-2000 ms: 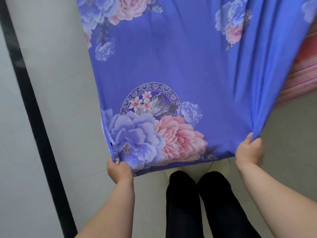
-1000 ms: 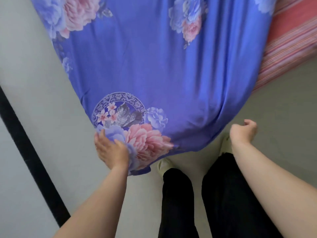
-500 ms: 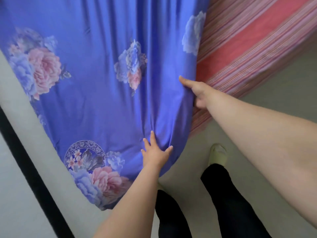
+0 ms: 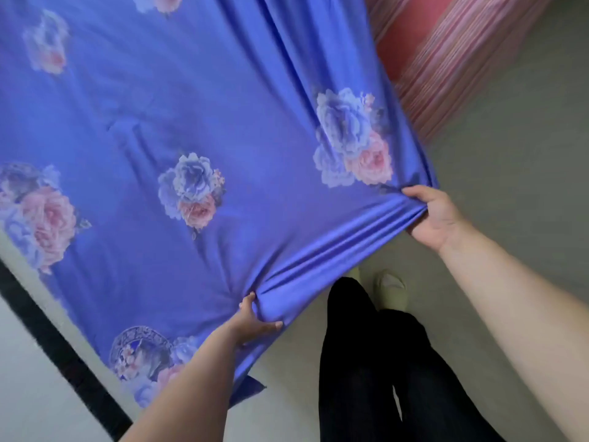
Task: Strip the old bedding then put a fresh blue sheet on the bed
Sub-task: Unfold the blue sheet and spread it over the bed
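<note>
A blue sheet [image 4: 197,116] printed with pink and pale blue flowers fills most of the view, spread out and pulled taut in folds toward me. My left hand [image 4: 255,320] grips a bunched fold of its near edge at lower centre. My right hand [image 4: 436,218] is shut on another bunch of the same edge, further right and higher. Between the two hands the cloth runs in tight diagonal creases. A corner of the sheet hangs down beside my left forearm. Beyond the sheet's right edge shows red and pink striped bedding [image 4: 427,59].
Grey floor [image 4: 510,154] lies to the right and below. My legs in black trousers [image 4: 366,362] and a pale slipper [image 4: 390,290] stand just under the sheet's edge. A black strip [image 4: 60,355] runs diagonally across the lower left beside a white surface.
Both hands let go of the sheet's end, shifted along it to the right, and now grip bunched cloth. The view swung so the flowered end lies at lower left.
</note>
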A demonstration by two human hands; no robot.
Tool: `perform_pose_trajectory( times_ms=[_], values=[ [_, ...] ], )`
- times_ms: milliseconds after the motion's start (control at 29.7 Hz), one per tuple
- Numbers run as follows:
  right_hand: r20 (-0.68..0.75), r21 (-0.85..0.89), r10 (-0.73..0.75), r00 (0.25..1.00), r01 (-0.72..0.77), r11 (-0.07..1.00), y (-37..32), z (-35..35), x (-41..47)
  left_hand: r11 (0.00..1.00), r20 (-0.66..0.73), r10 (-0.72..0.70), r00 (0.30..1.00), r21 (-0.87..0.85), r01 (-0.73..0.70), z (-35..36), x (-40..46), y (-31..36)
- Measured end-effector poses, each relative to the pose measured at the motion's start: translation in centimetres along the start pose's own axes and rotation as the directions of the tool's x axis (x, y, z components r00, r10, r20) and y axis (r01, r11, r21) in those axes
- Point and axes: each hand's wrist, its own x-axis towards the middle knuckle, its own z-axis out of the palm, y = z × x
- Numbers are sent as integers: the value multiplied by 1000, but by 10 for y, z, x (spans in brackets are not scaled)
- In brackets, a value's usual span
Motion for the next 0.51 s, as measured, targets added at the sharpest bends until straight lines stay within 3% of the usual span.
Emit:
perform_pose_trajectory(
  times_ms=[67, 135, 168, 236, 303, 371, 505],
  values=[
    [-234, -52, -53, 971, 42, 998, 2, -40, -20, 972, 34, -63, 997, 231, 53, -20, -1, 14],
    [-475, -204, -169, 864, 79, 976, 6, -69, -30, 918, -172, 78, 982, 396, -3, -37, -1, 40],
    [-544, -301, -232, 807, 70, 951, 6, -78, -29, 925, -323, 154, 934, 379, -22, -42, -4, 58],
    [-600, -457, -311, 737, 4, 890, -3, -81, -19, 970, -551, 241, 799, 169, -176, -47, -14, 106],
    [-585, -592, -351, 731, -89, 801, -17, -78, -3, 908, -647, 380, 661, 125, -400, -50, -22, 158],
    [-561, -653, -349, 750, -142, 744, -34, -67, 11, 823, -584, 536, 609, 203, -530, -49, -24, 210],
    [-438, -795, -481, 760, -77, 602, -76, -18, 32, 789, -325, 594, 736, 56, -612, -49, -31, 295]
  ],
)
